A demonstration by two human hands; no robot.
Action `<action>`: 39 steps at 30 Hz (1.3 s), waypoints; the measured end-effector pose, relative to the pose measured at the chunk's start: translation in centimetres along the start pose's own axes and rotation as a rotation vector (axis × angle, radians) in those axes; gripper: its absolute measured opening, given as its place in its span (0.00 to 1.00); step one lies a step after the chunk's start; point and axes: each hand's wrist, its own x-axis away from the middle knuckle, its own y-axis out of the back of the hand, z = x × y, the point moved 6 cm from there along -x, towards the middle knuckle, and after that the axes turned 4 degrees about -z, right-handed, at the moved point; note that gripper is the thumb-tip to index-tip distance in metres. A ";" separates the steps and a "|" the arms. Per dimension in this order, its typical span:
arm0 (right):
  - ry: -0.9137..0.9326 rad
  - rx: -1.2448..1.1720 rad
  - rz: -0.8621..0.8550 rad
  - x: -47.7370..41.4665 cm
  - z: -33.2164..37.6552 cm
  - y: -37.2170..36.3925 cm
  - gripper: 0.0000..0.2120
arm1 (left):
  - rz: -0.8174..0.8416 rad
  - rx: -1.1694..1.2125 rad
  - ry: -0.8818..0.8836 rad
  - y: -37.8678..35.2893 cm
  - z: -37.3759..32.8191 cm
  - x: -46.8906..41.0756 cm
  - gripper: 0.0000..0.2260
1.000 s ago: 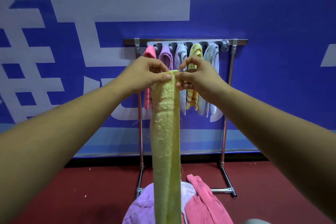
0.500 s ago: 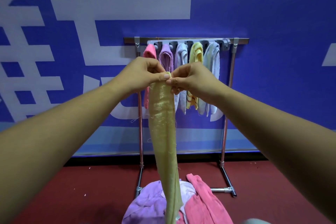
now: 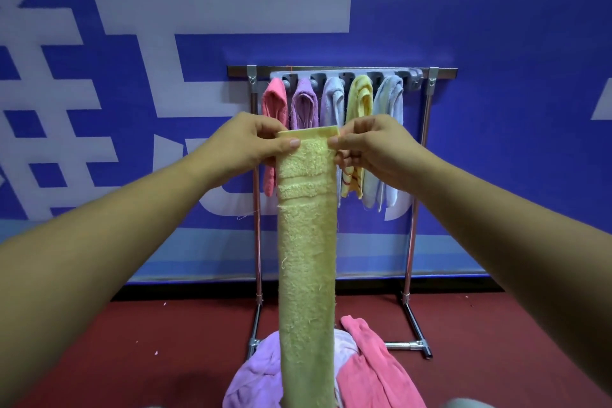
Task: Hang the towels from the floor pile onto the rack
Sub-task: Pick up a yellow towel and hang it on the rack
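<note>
A long yellow towel [image 3: 306,258] hangs straight down in front of me, folded into a narrow strip. My left hand [image 3: 246,142] pinches its top left corner and my right hand [image 3: 371,146] pinches the top right corner, holding the top edge flat at chest height. Behind it stands the metal rack [image 3: 341,71] with a row of hooks; several towels hang there, pink [image 3: 275,109], purple [image 3: 304,108], white, yellow and pale blue. On the floor below lies the pile: a lilac towel [image 3: 255,378] and a pink towel [image 3: 371,371].
The rack stands against a blue wall with large white characters. Its two chrome legs [image 3: 410,242] reach down to feet on the dark red floor [image 3: 116,358]. One hook at the rack's right end [image 3: 414,76] carries no towel.
The towel's top was bunched between my hands, which were close together. My hands have moved apart and the top edge is spread flat and wider.
</note>
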 end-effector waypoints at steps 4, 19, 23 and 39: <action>0.019 -0.077 -0.002 -0.1 0.2 0.1 0.06 | -0.086 0.038 -0.033 -0.3 0.7 -0.4 0.10; 0.079 0.425 0.138 -1.1 1.5 0.5 0.10 | -0.107 -0.038 -0.108 -1.3 -0.3 -0.4 0.02; 0.126 0.488 0.081 -1.8 2.1 0.8 0.07 | -0.133 0.104 -0.078 -1.8 0.0 -0.2 0.04; 0.139 0.205 -0.032 -3.0 4.0 2.0 0.03 | 0.141 0.383 0.417 -16.3 15.3 7.8 0.09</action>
